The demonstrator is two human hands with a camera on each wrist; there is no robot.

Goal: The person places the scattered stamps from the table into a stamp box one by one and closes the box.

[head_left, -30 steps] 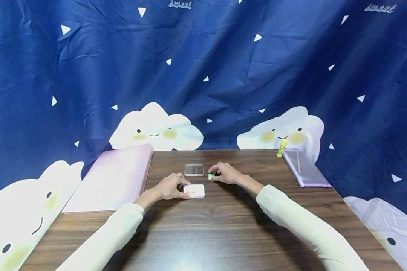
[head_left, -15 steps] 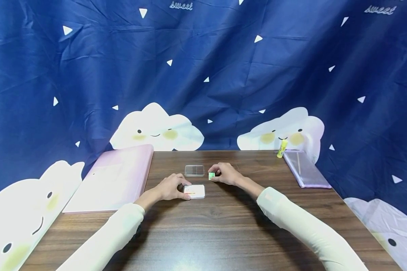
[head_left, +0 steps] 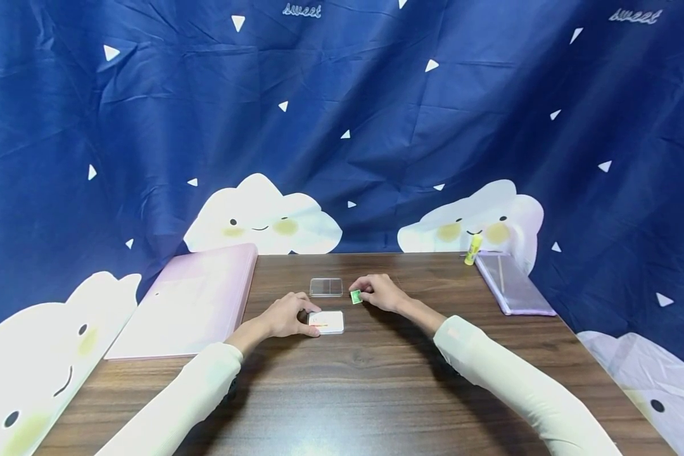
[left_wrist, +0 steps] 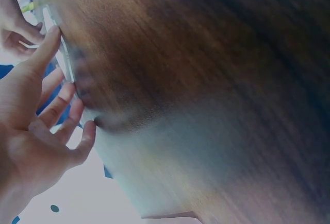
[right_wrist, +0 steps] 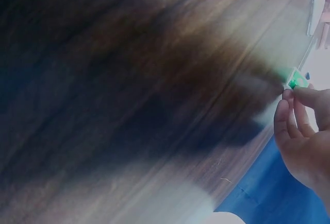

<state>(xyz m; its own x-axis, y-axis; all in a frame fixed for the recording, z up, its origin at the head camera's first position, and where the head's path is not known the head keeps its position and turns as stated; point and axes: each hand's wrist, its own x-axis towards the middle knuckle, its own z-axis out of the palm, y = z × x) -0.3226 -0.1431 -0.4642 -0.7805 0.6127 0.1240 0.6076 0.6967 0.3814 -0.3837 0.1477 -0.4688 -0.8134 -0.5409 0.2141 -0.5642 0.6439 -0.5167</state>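
Observation:
My left hand (head_left: 287, 315) holds a small flat white case (head_left: 327, 322) at its left end, thumb at the near corner and index finger at the far one. The case lies flat on the table, with a little orange-red print at its left. In the left wrist view its thin edge (left_wrist: 66, 59) shows beside the thumb. My right hand (head_left: 379, 292) pinches a small green square with a pale border (head_left: 356, 296) between thumb and fingertips, to the right of the case. The right wrist view shows the green square (right_wrist: 296, 80) at the fingertips, low over the table.
A clear rectangular lid (head_left: 326, 287) lies just behind the white case. A big pale pink folder (head_left: 194, 301) lies at the left. At the back right are a yellow glue stick (head_left: 474, 249) and a clear pouch with purple edges (head_left: 515, 285). A blue curtain (head_left: 376, 126) hangs behind the table (head_left: 342, 386).
The green square has turned slightly in my right hand's fingertips and now sits at a tilt. My left hand and the white case have stayed in place.

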